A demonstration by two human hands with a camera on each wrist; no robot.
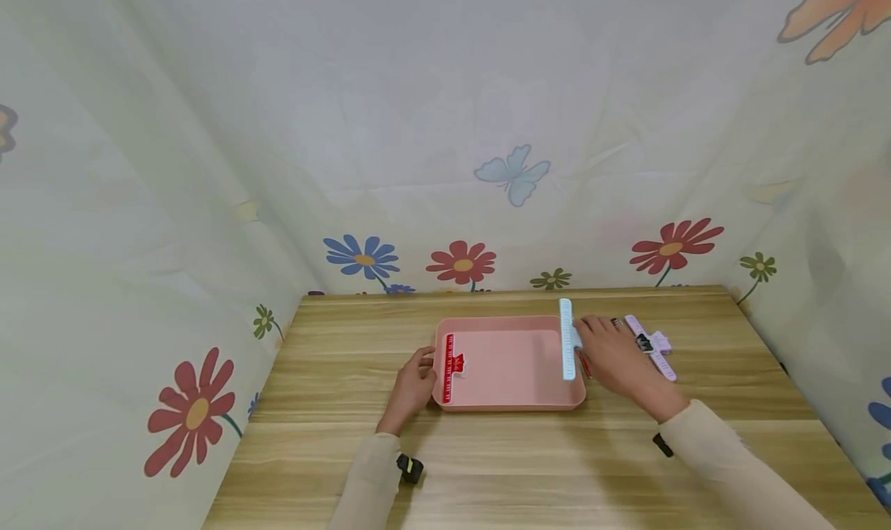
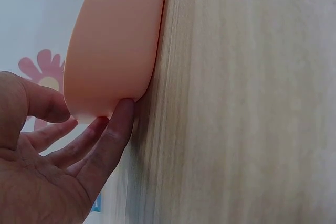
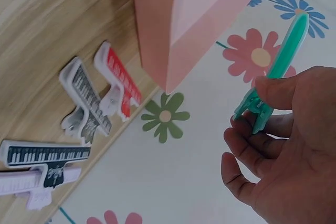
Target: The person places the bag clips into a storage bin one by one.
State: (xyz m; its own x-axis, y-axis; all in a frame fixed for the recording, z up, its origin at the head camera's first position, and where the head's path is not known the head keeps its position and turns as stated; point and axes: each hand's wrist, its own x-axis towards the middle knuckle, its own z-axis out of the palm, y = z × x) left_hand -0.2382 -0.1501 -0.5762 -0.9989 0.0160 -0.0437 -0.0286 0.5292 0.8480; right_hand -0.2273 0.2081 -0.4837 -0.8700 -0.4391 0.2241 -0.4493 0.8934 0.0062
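Observation:
My right hand (image 1: 616,360) pinches a light-blue ruler-like clip (image 1: 567,340) between thumb and fingers, above the right end of a pink tray (image 1: 511,367). In the right wrist view this clip (image 3: 289,45) looks teal, with its handle at the fingertips. At the tray's left end, my left hand (image 1: 411,387) grips the side, thumb at the rim and bent fingers against the outer wall (image 2: 115,51). A red clip (image 1: 448,369) lies inside the tray along its left wall.
Right of the tray lie another red clip (image 3: 118,74), a grey-and-white clip (image 3: 86,95), a black piano-key clip (image 3: 47,154) and a lilac clip (image 1: 661,364), partly overlapping. The wooden table (image 1: 487,468) meets a flower-printed curtain (image 1: 418,128) at the back and sides.

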